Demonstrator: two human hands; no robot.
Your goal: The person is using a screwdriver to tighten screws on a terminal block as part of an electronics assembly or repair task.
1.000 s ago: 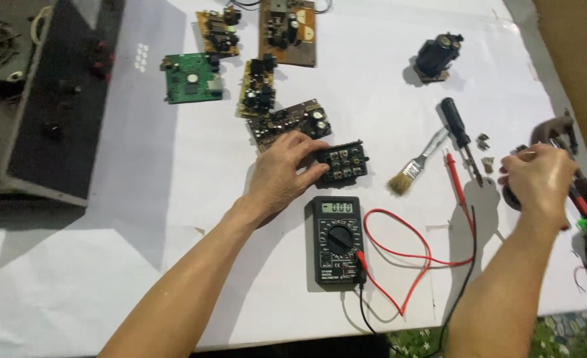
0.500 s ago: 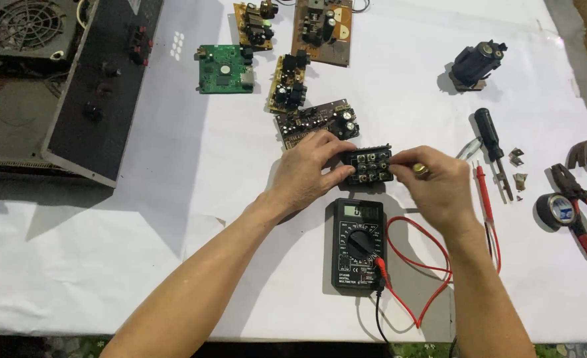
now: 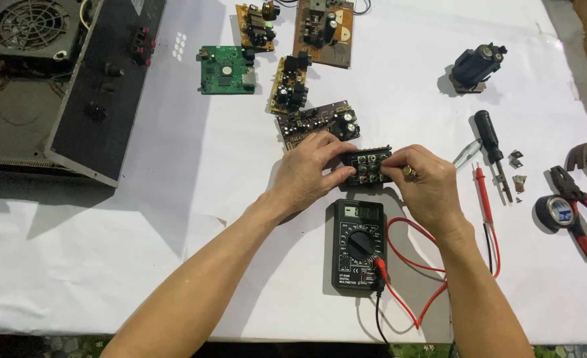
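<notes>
Near the table's middle, our right hand (image 3: 427, 189) has joined our left hand (image 3: 307, 172), both gripping the small black connector board (image 3: 368, 166).

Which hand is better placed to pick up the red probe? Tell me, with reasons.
Right. The right hand lies beside the red probe, with bare tablecloth between them. The left hand grips the far side of the black connector block and would have to cross over the block and the right hand.

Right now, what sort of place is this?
Likely an electronics repair bench: a multimeter below both hands, loose circuit boards on the white-covered table, and an opened amplifier case at one side.
</notes>
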